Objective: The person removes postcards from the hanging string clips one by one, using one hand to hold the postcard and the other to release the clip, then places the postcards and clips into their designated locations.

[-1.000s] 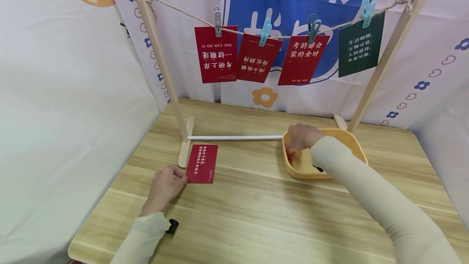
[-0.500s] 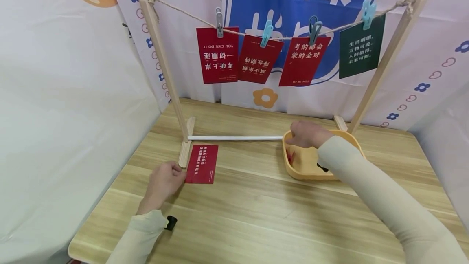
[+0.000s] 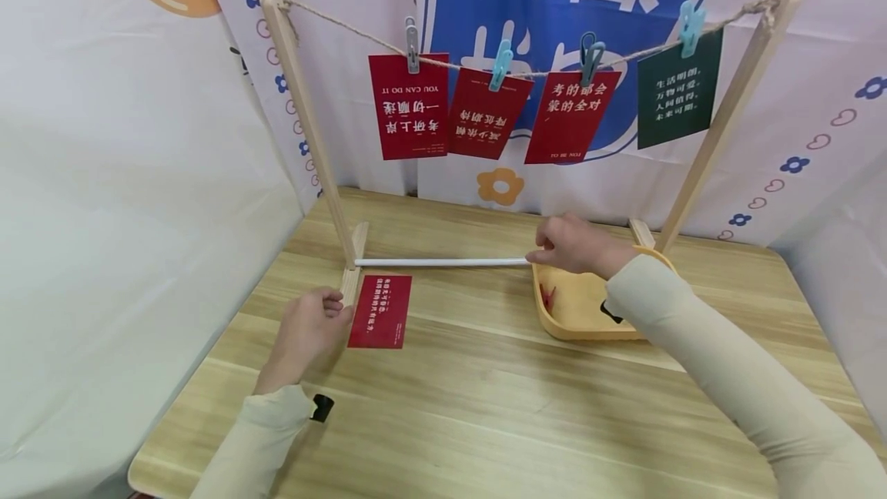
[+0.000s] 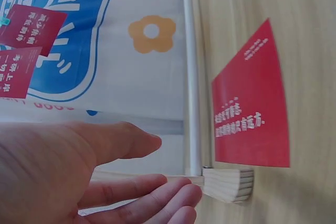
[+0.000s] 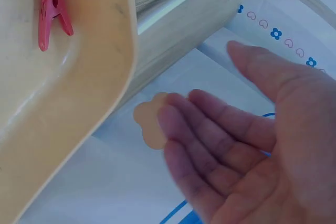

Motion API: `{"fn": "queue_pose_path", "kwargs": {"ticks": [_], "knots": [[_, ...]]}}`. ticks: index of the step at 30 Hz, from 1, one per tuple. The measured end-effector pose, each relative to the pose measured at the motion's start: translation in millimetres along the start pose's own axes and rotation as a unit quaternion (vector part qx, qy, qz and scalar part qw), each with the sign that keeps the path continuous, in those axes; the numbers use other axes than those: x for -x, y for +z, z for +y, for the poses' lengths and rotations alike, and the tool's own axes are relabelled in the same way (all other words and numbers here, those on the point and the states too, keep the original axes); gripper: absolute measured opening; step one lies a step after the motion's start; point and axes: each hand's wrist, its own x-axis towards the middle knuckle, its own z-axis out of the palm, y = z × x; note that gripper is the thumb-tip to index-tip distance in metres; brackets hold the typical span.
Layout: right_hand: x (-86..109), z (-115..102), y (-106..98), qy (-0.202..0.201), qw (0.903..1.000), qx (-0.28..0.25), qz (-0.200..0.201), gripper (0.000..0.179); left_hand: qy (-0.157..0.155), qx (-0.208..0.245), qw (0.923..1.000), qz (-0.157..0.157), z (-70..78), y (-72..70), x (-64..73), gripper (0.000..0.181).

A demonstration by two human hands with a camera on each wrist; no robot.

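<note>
A red card (image 3: 379,312) with white writing lies on the table beside the left foot of the wooden stand (image 3: 351,283). My left hand (image 3: 307,332) is just left of the card, and the left wrist view shows its thumb and fingers apart with nothing between them. Over the back left rim of the yellow basket (image 3: 589,332) hovers my right hand (image 3: 580,243), loosely bent and holding nothing in the right wrist view. One red clothespin (image 5: 52,14) sits inside the basket near its wall.
Several cards, such as a green card (image 3: 679,91), hang by clothespins from a rope (image 3: 346,25) between the stand's two posts. A white rod (image 3: 443,262) runs low across the stand. A printed curtain (image 3: 443,175) hangs behind the table.
My right hand has risen out of the basket, moving back and up, uncovering the red clothespin. My left hand has drawn slightly left and up from the card, which stays about where it was.
</note>
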Motion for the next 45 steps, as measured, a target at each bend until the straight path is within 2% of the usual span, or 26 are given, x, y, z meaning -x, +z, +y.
{"fn": "queue_pose_path", "kwargs": {"ticks": [6, 10, 13, 17, 22, 28, 37, 45], "knots": [[3.5, -5.4, -6.0, -0.018, 0.9989, -0.009, 0.042, 0.042, 0.027, 0.002, 0.9994, 0.021, 7.1, -4.7, -4.9, 0.039], [6.7, -9.9, -11.0, -0.039, 0.9965, -0.014, 0.073, 0.045, 0.047, 0.01, 0.9984, 0.032, 10.3, -6.4, -7.7, 0.038], [9.9, -13.8, -15.7, -0.052, 0.9942, -0.018, 0.092, 0.046, 0.052, 0.024, 0.998, 0.028, 12.7, -7.3, -9.2, 0.038], [14.1, -18.7, -22.3, -0.057, 0.9927, -0.022, 0.103, 0.046, 0.051, 0.037, 0.9977, 0.024, 15.8, -8.9, -10.8, 0.039], [16.7, -24.0, -28.9, -0.061, 0.9924, -0.024, 0.104, 0.045, 0.06, 0.05, 0.9964, 0.032, 19.1, -11.0, -13.1, 0.039], [20.4, -28.3, -33.8, -0.065, 0.9902, -0.034, 0.119, 0.045, 0.079, 0.095, 0.991, 0.053, 26.3, -14.7, -17.4, 0.036], [24.0, -40.0, -43.9, -0.069, 0.9826, -0.035, 0.169, 0.048, 0.1, 0.137, 0.9829, 0.072, 36.7, -20.1, -27.7, 0.04], [25.9, -48.5, -52.7, -0.095, 0.9729, -0.028, 0.209, 0.051, 0.125, 0.152, 0.9767, 0.085, 49.1, -26.4, -32.2, 0.042]]}}
